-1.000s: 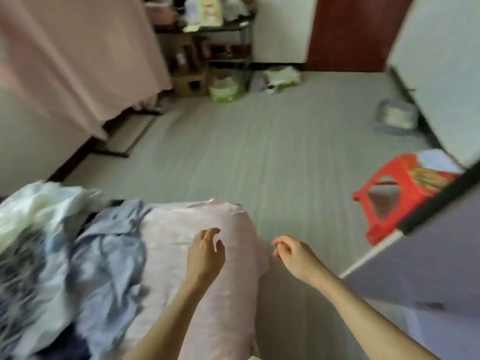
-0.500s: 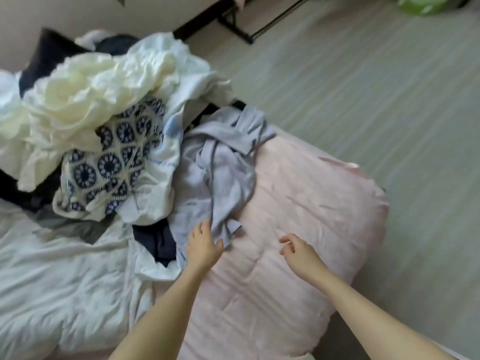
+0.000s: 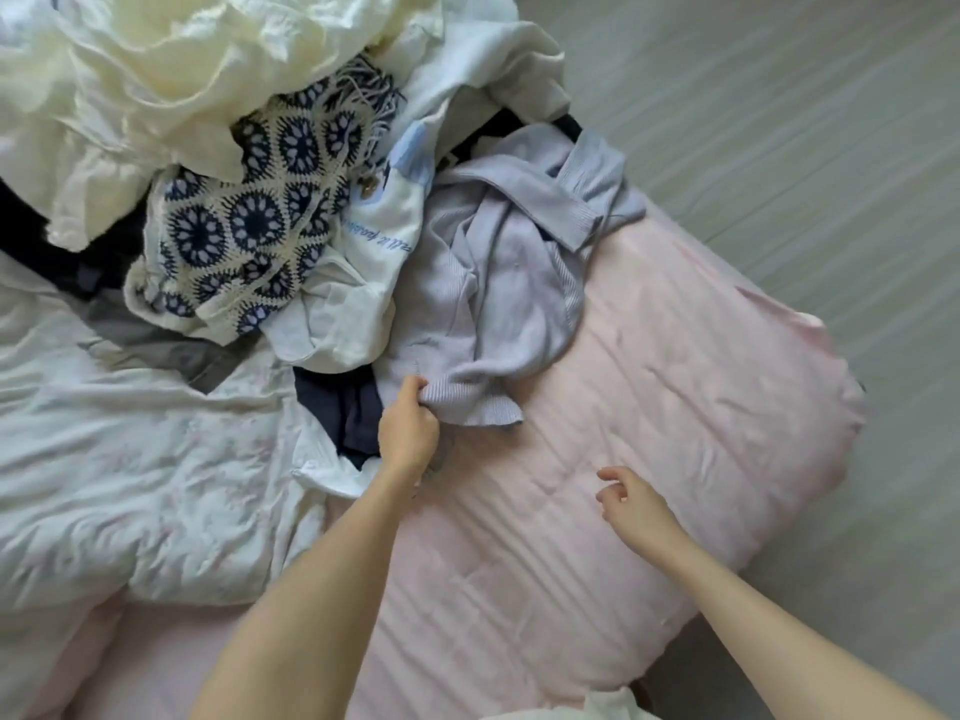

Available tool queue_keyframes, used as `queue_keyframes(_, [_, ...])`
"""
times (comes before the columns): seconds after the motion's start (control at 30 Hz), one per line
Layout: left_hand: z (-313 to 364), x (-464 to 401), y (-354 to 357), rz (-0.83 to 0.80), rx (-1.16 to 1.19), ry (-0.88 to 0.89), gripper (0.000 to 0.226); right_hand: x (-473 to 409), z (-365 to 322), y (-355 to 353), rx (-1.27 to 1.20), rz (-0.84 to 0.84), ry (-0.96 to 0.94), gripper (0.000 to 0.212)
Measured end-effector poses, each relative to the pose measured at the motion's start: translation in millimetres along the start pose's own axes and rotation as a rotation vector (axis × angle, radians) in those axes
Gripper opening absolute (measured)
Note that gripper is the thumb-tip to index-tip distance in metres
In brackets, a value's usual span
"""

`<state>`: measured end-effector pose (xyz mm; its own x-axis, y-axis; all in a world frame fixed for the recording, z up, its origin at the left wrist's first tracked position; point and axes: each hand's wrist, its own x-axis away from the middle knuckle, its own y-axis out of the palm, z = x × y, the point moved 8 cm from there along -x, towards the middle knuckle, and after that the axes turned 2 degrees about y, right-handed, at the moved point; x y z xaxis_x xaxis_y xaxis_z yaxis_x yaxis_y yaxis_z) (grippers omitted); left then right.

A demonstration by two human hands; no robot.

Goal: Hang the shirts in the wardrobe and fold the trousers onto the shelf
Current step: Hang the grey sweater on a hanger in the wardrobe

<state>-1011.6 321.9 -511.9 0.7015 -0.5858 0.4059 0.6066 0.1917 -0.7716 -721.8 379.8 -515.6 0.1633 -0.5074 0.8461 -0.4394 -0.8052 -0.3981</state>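
Observation:
A crumpled lilac knit top (image 3: pixel 511 283) lies on the pink quilt (image 3: pixel 649 433), at the right side of a clothes pile. My left hand (image 3: pixel 408 431) pinches its ribbed lower hem. My right hand (image 3: pixel 631 504) hovers over the quilt with loosely curled fingers and holds nothing. Left of the lilac top are a white shirt with blue lettering (image 3: pixel 374 252), a navy-and-cream crochet piece (image 3: pixel 249 220), a cream garment (image 3: pixel 171 70) and a dark navy garment (image 3: pixel 348 407) partly buried under the others.
A white rumpled duvet (image 3: pixel 130 459) covers the left of the bed. Grey striped floor (image 3: pixel 779 122) runs along the bed's right side. Wardrobe and shelf are out of view.
My view swung from the room down onto the bed pile. My left hand reached the lilac top and took hold of its hem. My right hand stays above the quilt.

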Motion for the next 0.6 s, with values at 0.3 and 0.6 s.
queue_keyframes(0.3, [144, 177, 13, -0.729, 0.840, 0.120, 0.013, 93, -61, -29, -1.053, -0.379, 0.041, 0.050])
queue_keyframes(0.6, [199, 262, 34, -0.824, 0.389, 0.510, 0.047, 179, 101, -129, -0.835, 0.198, 0.016, 0.012])
